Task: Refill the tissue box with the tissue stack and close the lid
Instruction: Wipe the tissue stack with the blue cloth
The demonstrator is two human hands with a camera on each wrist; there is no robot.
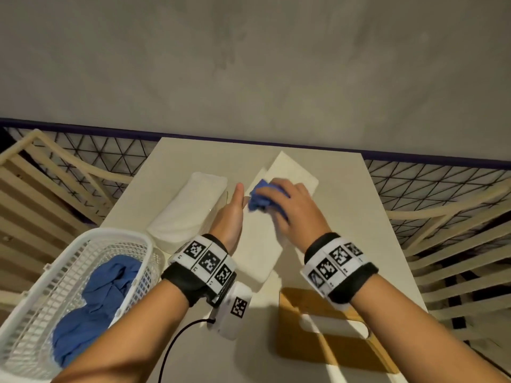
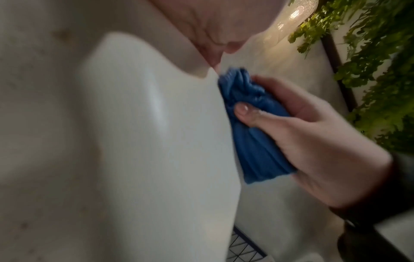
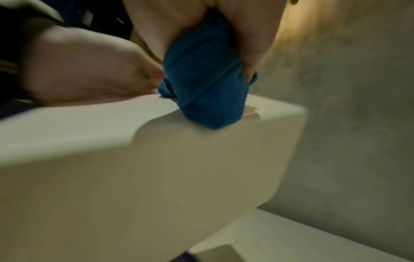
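Observation:
The white tissue box (image 1: 260,244) lies open on the table (image 1: 359,217), its long side running away from me. My right hand (image 1: 290,208) grips a bunched blue cloth (image 1: 258,199) and presses it on the box's rim (image 3: 179,168). My left hand (image 1: 231,214) lies with straight fingers along the box's left wall (image 2: 145,124). The wrapped white tissue stack (image 1: 188,208) lies just left of the box. A wooden lid (image 1: 298,352) with an oval slot lies flat at the front right. The box's inside is hidden.
A white plastic basket (image 1: 110,232) holding more blue cloths (image 1: 102,299) stands at the front left corner. Slatted wooden frames (image 1: 41,205) and black mesh flank the table on both sides. A grey wall rises behind it.

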